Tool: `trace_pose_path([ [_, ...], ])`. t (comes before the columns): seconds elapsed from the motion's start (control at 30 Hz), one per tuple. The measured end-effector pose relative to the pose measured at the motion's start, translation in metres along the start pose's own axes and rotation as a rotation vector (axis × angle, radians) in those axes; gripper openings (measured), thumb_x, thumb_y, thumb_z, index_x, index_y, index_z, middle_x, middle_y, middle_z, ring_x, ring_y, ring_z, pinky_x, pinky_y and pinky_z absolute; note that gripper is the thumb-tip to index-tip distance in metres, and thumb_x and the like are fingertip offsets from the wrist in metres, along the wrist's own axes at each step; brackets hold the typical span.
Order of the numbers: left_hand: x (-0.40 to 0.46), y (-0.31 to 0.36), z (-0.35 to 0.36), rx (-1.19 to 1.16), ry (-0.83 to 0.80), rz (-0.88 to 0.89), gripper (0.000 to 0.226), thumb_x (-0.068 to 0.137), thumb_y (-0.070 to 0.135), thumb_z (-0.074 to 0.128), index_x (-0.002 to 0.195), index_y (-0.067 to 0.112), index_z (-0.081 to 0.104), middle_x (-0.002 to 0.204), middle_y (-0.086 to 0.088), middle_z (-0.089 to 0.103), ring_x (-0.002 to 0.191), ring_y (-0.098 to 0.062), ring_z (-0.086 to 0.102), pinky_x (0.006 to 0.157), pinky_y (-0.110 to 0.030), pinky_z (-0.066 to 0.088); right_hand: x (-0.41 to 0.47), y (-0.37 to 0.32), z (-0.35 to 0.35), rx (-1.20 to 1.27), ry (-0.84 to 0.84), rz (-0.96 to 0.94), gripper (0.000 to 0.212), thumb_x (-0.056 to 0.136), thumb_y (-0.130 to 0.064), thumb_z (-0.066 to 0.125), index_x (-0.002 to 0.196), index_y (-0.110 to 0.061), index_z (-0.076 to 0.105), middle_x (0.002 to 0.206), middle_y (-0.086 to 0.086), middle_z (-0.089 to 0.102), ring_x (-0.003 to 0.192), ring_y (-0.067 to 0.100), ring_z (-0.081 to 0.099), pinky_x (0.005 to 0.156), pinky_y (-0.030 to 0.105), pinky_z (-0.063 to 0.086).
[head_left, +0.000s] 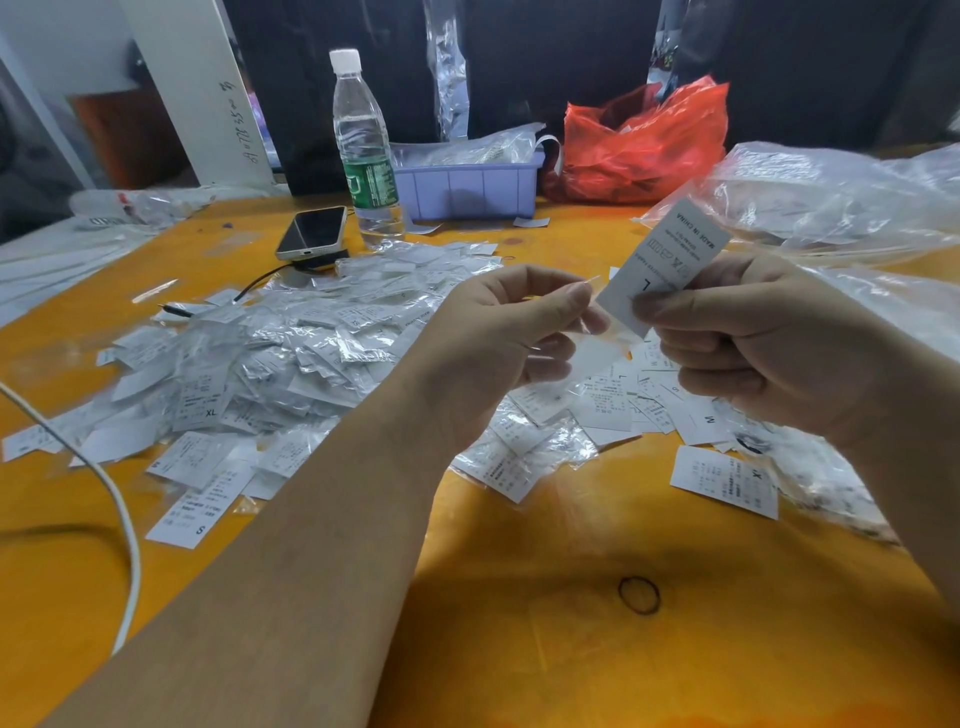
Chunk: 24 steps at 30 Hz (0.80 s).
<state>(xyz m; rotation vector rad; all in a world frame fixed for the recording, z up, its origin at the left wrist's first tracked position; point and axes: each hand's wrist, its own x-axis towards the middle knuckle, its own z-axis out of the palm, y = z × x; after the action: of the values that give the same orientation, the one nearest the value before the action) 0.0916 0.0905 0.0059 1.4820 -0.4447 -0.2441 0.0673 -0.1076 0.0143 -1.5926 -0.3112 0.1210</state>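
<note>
Bagging is looking roughly midway, judging by the heaps. A broad pile of bagged labels (291, 343) is spreading over the left half of the bench (519, 649), glinting with plastic, while a smaller scatter of loose labels (613, 405) is lying bare under and just beyond the hands, waiting their turn. The large clear bags (831, 197) at the right are holding more stock, though how much is hard to tell.

The right hand (753, 343) is holding one label (662, 260), marked L, raised above the bench and tilting up and away; its fingers (654, 309) are pinching the lower end, with the other fingers curling underneath. The left hand (498, 338) is holding a clear sleeve (605, 338), thumb and forefinger (571, 299) pinching its edge, the remaining fingers curling loosely below. The label's lower corner is sitting just beside the sleeve and seems to be overlapping it, but the film is too transparent to say whether the label is entering the mouth or only meeting it. So this piece is looking unfinished: the label is standing almost wholly outside the plastic.

Farther back, a water bottle (363, 145), a phone (311, 231), a purple tray (467, 182) and a red bag (644, 145) are standing well apart from the hands. A rubber band (639, 595) is lying near the front edge.
</note>
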Motion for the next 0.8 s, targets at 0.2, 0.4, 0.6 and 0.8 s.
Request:
trace_pose_path([
  [0.2, -0.0004, 0.0011, 0.0000, -0.019, -0.007, -0.007, 0.007, 0.093, 0.017, 0.061, 0.092, 0.012, 0.065, 0.079, -0.001, 0.073, 0.060, -0.011, 0.057, 0.058, -0.022, 0.054, -0.0003, -0.0003, 0.0002, 0.010, -0.002, -0.005, 0.012, 0.073, -0.017, 0.064, 0.082, -0.010, 0.067, 0.052, -0.002, 0.027, 0.041, 0.006, 0.017, 0.038, 0.016, 0.011],
  [0.4, 0.0000, 0.0001, -0.0004, -0.019, -0.018, -0.013, 0.007, 0.094, 0.018, 0.061, 0.090, 0.013, 0.064, 0.080, -0.003, 0.073, 0.060, -0.011, 0.058, 0.058, -0.022, 0.055, -0.0005, -0.0017, -0.0003, 0.023, 0.005, -0.013, 0.011, 0.075, -0.017, 0.063, 0.074, -0.018, 0.073, 0.053, -0.002, 0.026, 0.041, 0.006, 0.017, 0.036, 0.014, 0.015],
  [0.6, 0.0005, -0.0010, 0.0000, 0.000, -0.015, -0.016, 0.006, 0.092, 0.018, 0.063, 0.087, 0.014, 0.065, 0.078, 0.000, 0.072, 0.063, -0.011, 0.059, 0.061, -0.025, 0.053, -0.0011, 0.0004, 0.0015, -0.020, -0.015, -0.014, 0.008, 0.075, -0.017, 0.064, 0.077, -0.013, 0.070, 0.053, -0.002, 0.026, 0.042, 0.007, 0.016, 0.038, 0.016, 0.013],
  [0.8, 0.0009, -0.0010, 0.0007, 0.010, 0.010, -0.032, 0.005, 0.090, 0.019, 0.065, 0.087, 0.016, 0.065, 0.077, 0.002, 0.070, 0.066, -0.009, 0.060, 0.059, -0.023, 0.051, 0.0000, 0.0021, 0.0029, -0.059, -0.002, -0.013, 0.013, 0.073, -0.019, 0.066, 0.081, -0.013, 0.075, 0.050, -0.003, 0.027, 0.042, 0.008, 0.017, 0.037, 0.016, 0.015],
])
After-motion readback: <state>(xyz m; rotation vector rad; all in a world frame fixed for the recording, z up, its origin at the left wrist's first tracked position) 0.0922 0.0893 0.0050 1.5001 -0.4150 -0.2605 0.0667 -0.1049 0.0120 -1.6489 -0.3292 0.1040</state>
